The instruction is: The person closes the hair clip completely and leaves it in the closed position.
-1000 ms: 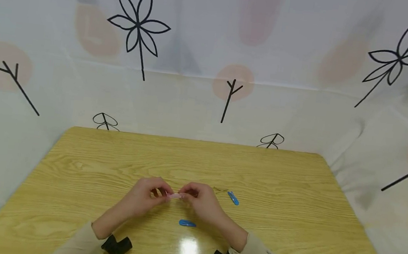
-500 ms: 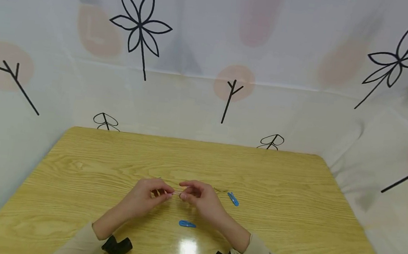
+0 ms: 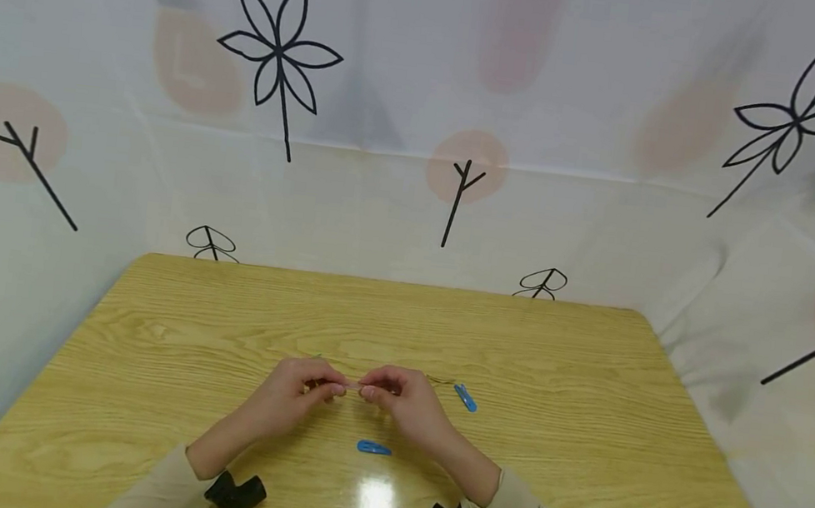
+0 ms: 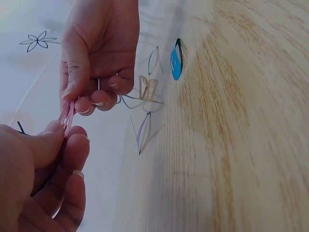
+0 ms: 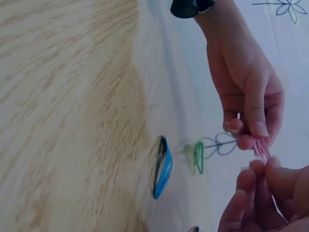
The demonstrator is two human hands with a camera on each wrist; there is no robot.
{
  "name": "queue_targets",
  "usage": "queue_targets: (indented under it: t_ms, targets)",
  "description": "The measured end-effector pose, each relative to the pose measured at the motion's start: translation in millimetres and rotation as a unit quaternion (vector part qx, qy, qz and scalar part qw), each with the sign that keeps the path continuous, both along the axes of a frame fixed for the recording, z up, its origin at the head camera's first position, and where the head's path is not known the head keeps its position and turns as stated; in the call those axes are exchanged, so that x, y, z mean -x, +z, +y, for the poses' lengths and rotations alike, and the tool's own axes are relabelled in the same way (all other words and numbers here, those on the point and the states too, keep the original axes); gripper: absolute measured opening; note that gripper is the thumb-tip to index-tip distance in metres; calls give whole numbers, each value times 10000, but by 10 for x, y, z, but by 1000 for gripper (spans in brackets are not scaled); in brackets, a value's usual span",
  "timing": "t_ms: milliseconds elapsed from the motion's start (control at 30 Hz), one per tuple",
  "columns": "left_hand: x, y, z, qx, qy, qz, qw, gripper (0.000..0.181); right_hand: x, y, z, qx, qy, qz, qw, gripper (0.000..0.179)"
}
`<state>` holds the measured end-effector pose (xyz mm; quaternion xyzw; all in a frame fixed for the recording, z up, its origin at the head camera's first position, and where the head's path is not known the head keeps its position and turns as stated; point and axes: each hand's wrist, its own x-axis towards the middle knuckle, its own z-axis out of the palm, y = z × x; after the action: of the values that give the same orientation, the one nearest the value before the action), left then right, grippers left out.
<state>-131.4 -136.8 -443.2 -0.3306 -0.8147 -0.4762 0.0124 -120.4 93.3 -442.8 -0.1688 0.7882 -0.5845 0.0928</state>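
Over the middle of the table, my left hand [image 3: 289,396] and right hand [image 3: 411,407] face each other, fingertips nearly meeting. Between them is a small pink snap hair clip [image 4: 67,117], its slotted frame showing in both wrist views. The left thumb and fingers pinch one end, while the right thumb and index finger pinch the other. Much of the clip [image 5: 261,147] is covered by the fingertips. A blue snap hair clip [image 3: 374,448] lies on the table nearer the body, below the hands. Another blue hair clip [image 3: 466,397] lies to the right of the right hand.
A gold-coloured clip [image 4: 148,88] lies beyond the right hand, near the farther blue clip. Behind the left hand is a green clip [image 5: 199,157]. The wooden table [image 3: 400,320] ends at a patterned white cloth [image 3: 381,217]. Black wrist devices [image 3: 235,493] sit on both sleeves.
The right fingers loosened and the index finger lifted off the pink hair clip half a second ago; now they pinch its end again. The left hand has hardly moved.
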Motion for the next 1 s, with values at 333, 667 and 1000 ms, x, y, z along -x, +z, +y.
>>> queue_targets:
  t_ms: [333,667,1000]
  targets:
    - [-24,24,19,25,-133,-128,9998,10,-19,22,-36,111,-82,-137,9998,10]
    - [6,-25,-13,294,-105,-226,9993,13,-167,351,-60,65,8,-132,9999,10]
    - [27,-51,-61,437,-168,-257,9986,9,-30,-53,-32,-338,-117,-5,9994,8]
